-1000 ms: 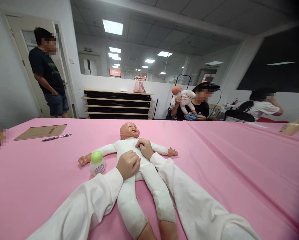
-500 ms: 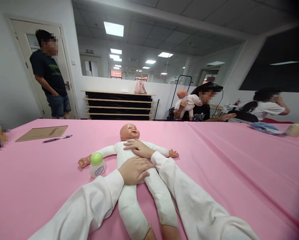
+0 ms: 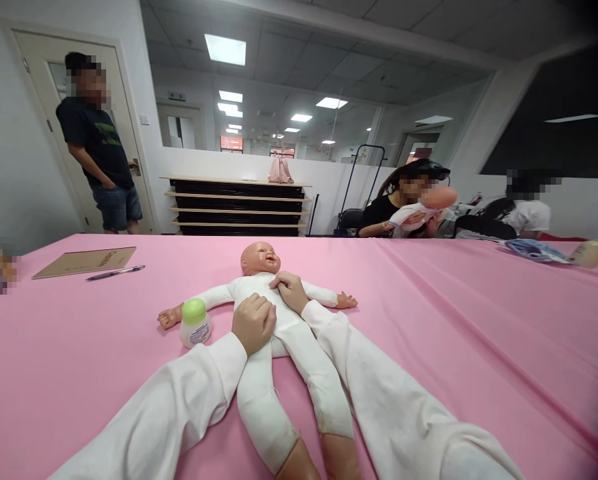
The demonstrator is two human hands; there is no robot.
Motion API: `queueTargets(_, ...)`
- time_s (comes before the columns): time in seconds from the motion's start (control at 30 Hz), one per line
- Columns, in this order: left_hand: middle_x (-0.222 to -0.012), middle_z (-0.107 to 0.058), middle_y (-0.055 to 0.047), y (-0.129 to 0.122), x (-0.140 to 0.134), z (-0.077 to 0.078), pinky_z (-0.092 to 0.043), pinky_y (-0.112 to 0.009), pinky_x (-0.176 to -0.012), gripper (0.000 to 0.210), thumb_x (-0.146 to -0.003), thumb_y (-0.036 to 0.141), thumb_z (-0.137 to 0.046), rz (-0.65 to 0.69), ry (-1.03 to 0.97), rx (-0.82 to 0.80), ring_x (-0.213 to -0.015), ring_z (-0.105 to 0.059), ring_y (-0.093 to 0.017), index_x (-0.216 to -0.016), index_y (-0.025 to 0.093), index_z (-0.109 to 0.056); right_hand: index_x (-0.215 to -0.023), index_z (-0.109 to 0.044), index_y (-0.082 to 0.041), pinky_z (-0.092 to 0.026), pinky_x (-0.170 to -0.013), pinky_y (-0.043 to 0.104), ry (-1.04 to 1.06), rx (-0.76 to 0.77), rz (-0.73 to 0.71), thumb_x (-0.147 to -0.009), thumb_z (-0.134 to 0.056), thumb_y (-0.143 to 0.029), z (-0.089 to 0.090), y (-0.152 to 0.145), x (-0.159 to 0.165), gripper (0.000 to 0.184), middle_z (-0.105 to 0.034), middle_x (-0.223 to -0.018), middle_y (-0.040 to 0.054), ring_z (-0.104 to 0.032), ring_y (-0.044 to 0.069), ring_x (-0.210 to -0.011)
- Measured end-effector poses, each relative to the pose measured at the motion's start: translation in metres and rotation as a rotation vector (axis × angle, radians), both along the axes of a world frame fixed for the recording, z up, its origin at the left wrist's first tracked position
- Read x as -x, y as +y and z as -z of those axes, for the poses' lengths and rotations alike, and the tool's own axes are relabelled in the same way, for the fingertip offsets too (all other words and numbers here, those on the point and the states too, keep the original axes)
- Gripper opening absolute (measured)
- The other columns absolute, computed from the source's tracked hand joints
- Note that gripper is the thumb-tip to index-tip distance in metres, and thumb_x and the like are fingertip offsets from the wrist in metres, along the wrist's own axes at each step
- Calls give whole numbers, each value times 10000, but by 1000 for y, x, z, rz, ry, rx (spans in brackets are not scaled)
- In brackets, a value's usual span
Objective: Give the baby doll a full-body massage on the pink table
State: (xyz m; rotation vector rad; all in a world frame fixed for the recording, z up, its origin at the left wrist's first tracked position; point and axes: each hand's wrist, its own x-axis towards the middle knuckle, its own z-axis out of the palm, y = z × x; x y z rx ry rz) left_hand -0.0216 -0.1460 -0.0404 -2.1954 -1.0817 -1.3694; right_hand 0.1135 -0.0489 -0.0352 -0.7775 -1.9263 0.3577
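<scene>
Rests bare left hand (image 3: 253, 324), nearly fisted, and bare right hand (image 3: 289, 293), half curled, on white cloth-bodied baby doll (image 3: 287, 325) with tan plastic head (image 3: 259, 259), lower centre of frame. Cannot tell if gripping it.

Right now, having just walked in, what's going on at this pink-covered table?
Someone in white sleeves has both hands on a white cloth-bodied baby doll, lying face up on the pink-covered table. The curled left hand is at its belly; the right hand, fingers bent, is at its chest. A small, green-lidded jar stands upright by its outstretched arm. A brown notebook and slim pen lie farther left. Beyond the table, a black-topped person holds another doll.
</scene>
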Motion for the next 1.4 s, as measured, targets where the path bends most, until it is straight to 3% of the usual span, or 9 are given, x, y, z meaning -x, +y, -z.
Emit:
queueTargets(0.13,-540,-477,-31,-2,-1,-3,-343,-288,-526,320,-848,169,-328,242,143,-79,-561,-403,-144,-549,185,-442,-607,-629,-165,-483,-721,280,-83,88,-317,-598,-338,-22,-12,-8,8,324,-652,-675,17,-599,132,-684)
queueTargets(0.27,-613,-569,-46,-2,-2,-4,-399,-288,-558,290,-851,191,-318,428,244,-49,-602,-492,-144,-630,178,-504,-703,-672,-179,-417,-914,328,-336,126,-528,-586,-317,4,-22,-11,18,416,-695,-845,9,-593,142,-960)
queueTargets(0.43,-835,-658,-80,-1,-4,-5,-474,-288,-710,260,-866,230,-321,547,294,71,-806,-609,-159,-900,147,-565,-960,-655,-257,-147,-1068,469,-628,137,-434,-633,-317,42,-29,-15,19,558,-612,-1130,-31,-417,154,-1214)
queueTargets(0.63,-1053,-638,-79,0,-5,-9,-441,-306,-854,341,-877,343,-345,554,380,202,-985,-583,-175,-1085,163,-547,-1065,-620,-279,-190,-1065,455,-603,3,-292,-790,-419,-100,-23,-8,15,384,-502,-1276,-10,-363,192,-1249)
queueTargets(0.8,-889,-671,-42,2,-6,-4,-426,-319,-778,267,-871,233,-348,340,213,133,-840,-602,-152,-916,175,-605,-979,-654,-195,-356,-982,386,-276,15,-158,-859,-402,-252,-10,0,11,285,-598,-1144,59,-509,182,-1110)
queueTargets(0.93,-626,-586,-49,3,-4,2,-379,-316,-593,285,-851,188,-351,33,9,21,-629,-527,-162,-652,164,-553,-717,-646,-184,-426,-819,347,-93,-36,13,-900,-303,-411,-5,-6,5,450,-674,-835,64,-593,175,-826)
queueTargets(1.0,-566,-529,-43,2,-3,2,-346,-308,-550,302,-844,184,-353,-6,4,-29,-584,-477,-157,-579,175,-499,-616,-595,-185,-426,-744,334,-91,-100,22,-902,-254,-469,-7,-12,3,527,-643,-695,61,-566,166,-709)
queueTargets(1.27,-541,-512,-36,-1,-4,-2,-373,-282,-527,302,-840,194,-333,369,204,-113,-551,-451,-140,-571,179,-470,-796,-658,-164,-447,-833,321,-258,12,-422,-872,-414,-337,-21,-19,15,309,-671,-867,63,-597,162,-860)
queueTargets(1.4,-736,-628,-68,0,-3,-3,-462,-281,-677,252,-854,204,-318,523,242,23,-725,-570,-150,-750,161,-544,-992,-653,-213,-312,-1012,393,-504,17,-432,-815,-407,-134,-25,-14,19,313,-609,-1138,28,-489,184,-1137)
